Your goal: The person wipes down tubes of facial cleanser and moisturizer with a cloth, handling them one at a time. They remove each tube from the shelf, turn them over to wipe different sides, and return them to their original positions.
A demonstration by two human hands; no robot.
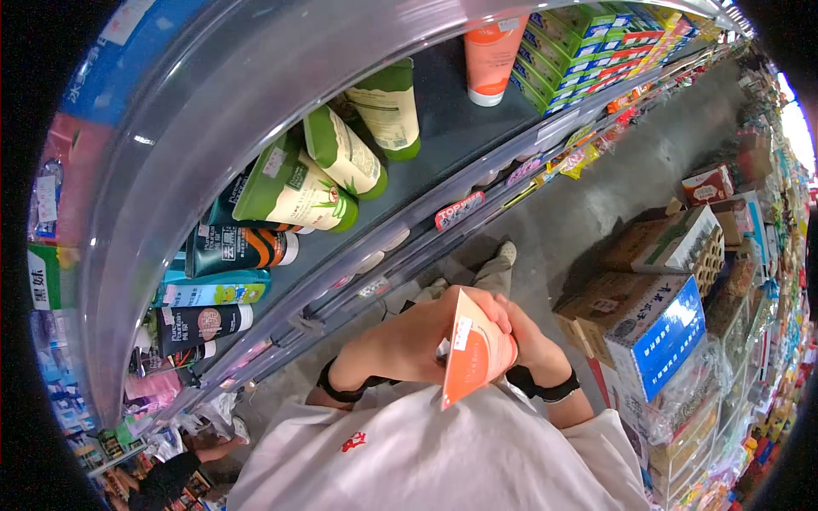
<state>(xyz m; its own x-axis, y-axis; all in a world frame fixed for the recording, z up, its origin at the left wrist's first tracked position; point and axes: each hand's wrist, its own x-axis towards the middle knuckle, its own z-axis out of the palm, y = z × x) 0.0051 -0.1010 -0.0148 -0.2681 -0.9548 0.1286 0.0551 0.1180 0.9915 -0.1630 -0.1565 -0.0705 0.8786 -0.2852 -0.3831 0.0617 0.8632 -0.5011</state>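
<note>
An orange tube with a white price sticker is held up in front of my chest, its wide flat end toward me. My left hand closes on it from the left, with its fingers partly hidden behind the tube. From the right, my right hand is wrapped round the narrower end. A small dark and silvery thing, too small to name, shows beside my left hand. On the shelf ahead, green and cream tubes lie in a loose pile, and another orange tube stands upright.
Dark tubes and a blue tube lie farther left on the shelf. Green toothpaste boxes are stacked at its far end. Cardboard boxes and a blue box stand at the right. A person's arm shows at lower left.
</note>
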